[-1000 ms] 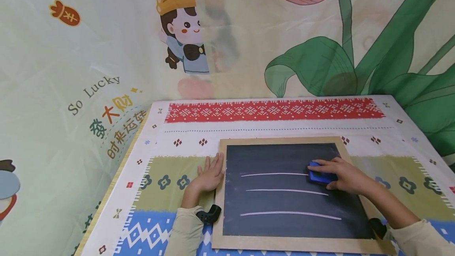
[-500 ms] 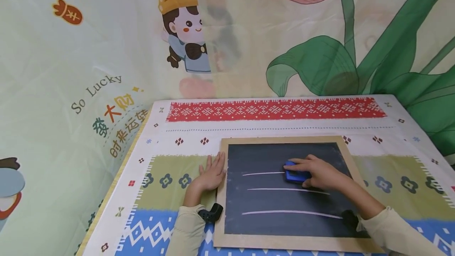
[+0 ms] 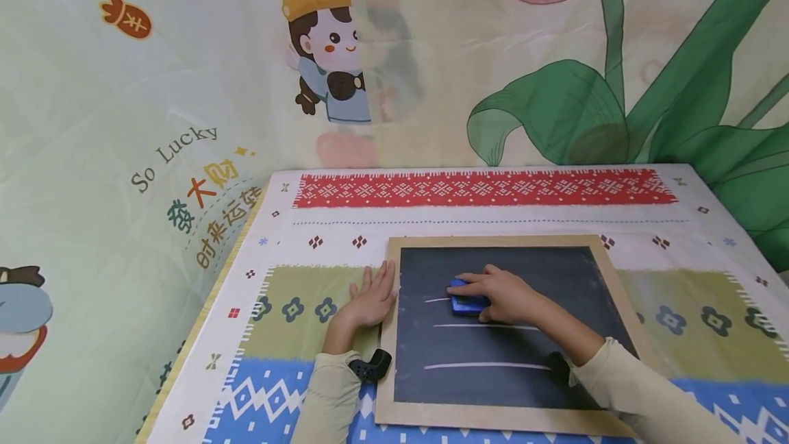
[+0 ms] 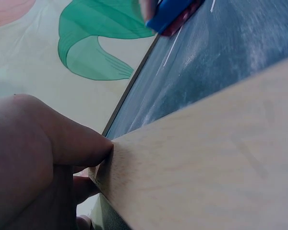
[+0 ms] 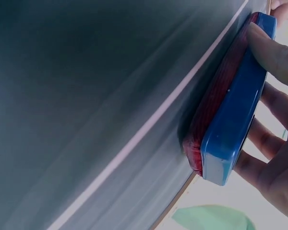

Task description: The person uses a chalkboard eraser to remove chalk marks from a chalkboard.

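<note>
We see the right hand (image 3: 502, 295) gripping a blue eraser (image 3: 465, 301), red felt down on the chalkboard (image 3: 555, 279) near its left edge, on the top chalk line (image 3: 436, 300). The left hand (image 3: 370, 300) rests open and flat against the board's wooden frame (image 3: 390, 334) on the patterned tablecloth (image 3: 296, 293).

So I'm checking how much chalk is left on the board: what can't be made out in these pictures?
- Head view: the right end of the top white chalk line is covered by the blue-backed, red-felted eraser under the right hand.
- Head view: the right sleeve hides the wood-framed blackboard's near right corner.
- Left wrist view: the left hand shows only in part.
</note>
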A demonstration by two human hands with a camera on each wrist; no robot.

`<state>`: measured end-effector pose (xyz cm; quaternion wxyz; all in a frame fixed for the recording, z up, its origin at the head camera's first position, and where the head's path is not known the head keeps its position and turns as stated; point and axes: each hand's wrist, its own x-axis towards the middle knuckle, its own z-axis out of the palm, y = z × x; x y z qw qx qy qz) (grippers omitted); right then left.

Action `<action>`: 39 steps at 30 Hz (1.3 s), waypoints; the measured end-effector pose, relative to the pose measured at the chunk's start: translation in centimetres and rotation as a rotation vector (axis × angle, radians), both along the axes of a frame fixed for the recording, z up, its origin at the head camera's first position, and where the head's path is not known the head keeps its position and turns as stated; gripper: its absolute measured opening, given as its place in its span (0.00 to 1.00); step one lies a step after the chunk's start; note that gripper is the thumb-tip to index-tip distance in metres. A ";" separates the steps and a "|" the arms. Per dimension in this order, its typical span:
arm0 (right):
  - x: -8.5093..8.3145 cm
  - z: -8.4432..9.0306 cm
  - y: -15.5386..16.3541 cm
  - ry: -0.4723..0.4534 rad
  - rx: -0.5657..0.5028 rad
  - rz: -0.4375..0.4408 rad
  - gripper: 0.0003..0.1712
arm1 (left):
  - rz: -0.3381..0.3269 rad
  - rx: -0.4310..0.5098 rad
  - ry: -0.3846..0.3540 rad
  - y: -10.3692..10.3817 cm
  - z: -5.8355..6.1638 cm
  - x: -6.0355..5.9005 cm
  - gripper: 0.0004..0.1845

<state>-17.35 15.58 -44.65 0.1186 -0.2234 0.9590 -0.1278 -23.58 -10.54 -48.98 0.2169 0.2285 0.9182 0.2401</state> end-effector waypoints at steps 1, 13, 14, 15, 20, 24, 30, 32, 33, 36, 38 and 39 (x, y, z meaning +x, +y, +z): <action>-0.1 0.0 -0.5 0.003 0.000 0.003 0.34 | -0.001 0.002 0.001 0.0 0.0 0.0 0.31; -1.2 0.1 -5.1 0.061 0.015 0.073 0.33 | 0.001 0.000 -0.020 0.4 -0.1 -0.1 0.31; -1.4 0.1 -5.6 0.065 0.016 0.080 0.33 | 0.004 -0.001 -0.019 0.4 -0.2 -0.1 0.31; -1.5 0.2 -6.0 0.066 0.017 0.086 0.33 | 0.006 -0.003 -0.018 0.4 -0.2 -0.1 0.31; -1.9 0.5 -8.0 0.053 0.052 0.089 0.35 | 0.001 0.008 -0.017 0.2 -0.1 -0.1 0.31; -2.1 0.7 -8.5 0.038 0.090 0.083 0.35 | -0.011 0.009 -0.018 0.2 0.1 -0.2 0.31; -2.2 0.4 -8.6 0.041 0.086 0.103 0.35 | -0.001 0.006 -0.025 0.0 -0.2 -0.2 0.31; -2.1 0.4 -8.6 0.041 0.082 0.098 0.35 | -0.001 0.009 -0.028 0.0 -0.2 -0.2 0.31; -2.1 0.5 -8.6 0.041 0.087 0.093 0.35 | -0.002 0.011 -0.030 0.0 -0.1 -0.2 0.31; -2.0 0.5 -8.6 0.036 0.097 0.070 0.35 | -0.007 0.022 -0.027 0.0 -0.1 -0.2 0.31; -1.9 0.6 -8.7 0.028 0.108 0.061 0.36 | -0.012 0.016 -0.024 0.0 0.0 -0.3 0.31; -1.9 0.6 -8.6 0.024 0.114 0.059 0.36 | -0.015 0.012 -0.023 0.1 0.0 -0.3 0.31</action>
